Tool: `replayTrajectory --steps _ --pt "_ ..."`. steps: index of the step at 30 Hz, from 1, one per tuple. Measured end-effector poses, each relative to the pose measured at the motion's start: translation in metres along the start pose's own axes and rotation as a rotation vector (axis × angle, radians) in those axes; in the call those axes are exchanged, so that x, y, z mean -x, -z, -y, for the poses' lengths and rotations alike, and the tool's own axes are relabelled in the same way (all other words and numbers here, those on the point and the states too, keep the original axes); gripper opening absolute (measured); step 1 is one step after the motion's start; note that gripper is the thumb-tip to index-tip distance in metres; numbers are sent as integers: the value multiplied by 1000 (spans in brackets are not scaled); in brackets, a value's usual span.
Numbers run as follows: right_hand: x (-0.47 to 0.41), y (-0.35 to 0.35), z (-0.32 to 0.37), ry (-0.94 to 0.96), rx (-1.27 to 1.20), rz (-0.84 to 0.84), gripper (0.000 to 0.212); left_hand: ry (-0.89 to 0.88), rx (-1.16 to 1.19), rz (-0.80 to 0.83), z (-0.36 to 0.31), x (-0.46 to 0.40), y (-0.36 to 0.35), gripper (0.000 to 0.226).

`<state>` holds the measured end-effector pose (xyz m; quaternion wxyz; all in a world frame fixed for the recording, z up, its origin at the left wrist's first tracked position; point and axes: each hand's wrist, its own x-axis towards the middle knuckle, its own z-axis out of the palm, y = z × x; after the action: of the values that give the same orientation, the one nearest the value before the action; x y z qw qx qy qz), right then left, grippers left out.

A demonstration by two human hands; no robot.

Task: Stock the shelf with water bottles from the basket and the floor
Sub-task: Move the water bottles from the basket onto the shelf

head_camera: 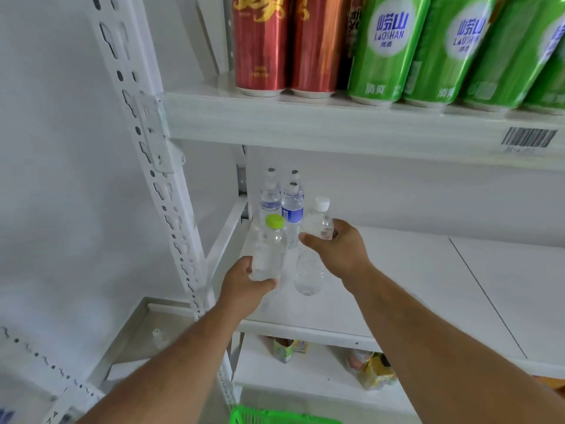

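Head: bottles [269, 252] in fingers [308, 240] (both hands).

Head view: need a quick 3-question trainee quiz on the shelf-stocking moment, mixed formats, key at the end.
1. True or false: each hand holds a clear water bottle over the middle shelf.
2. Multiple choice: which cap colour is on the bottle in the left hand? A) white B) lime green C) red
3. Short answer: what stands on the shelf above the bottles?

Key:
1. True. The left hand grips the green-capped bottle near its base; the right hand grips the white-capped bottle around its upper body.
2. B.
3. Red cans on the left, green cans on the right.
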<state>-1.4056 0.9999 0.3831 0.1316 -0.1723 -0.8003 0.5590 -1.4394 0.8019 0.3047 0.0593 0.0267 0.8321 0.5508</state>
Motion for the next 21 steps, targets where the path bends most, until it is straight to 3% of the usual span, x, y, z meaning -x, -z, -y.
replayTrajectory --steps 11,21 --pt "-75 -29 -31 -21 26 52 43 46 39 -45 17 -73 -28 36" --pt "-118 -57 -47 -12 36 63 34 68 101 -50 26 -131 -37 43"
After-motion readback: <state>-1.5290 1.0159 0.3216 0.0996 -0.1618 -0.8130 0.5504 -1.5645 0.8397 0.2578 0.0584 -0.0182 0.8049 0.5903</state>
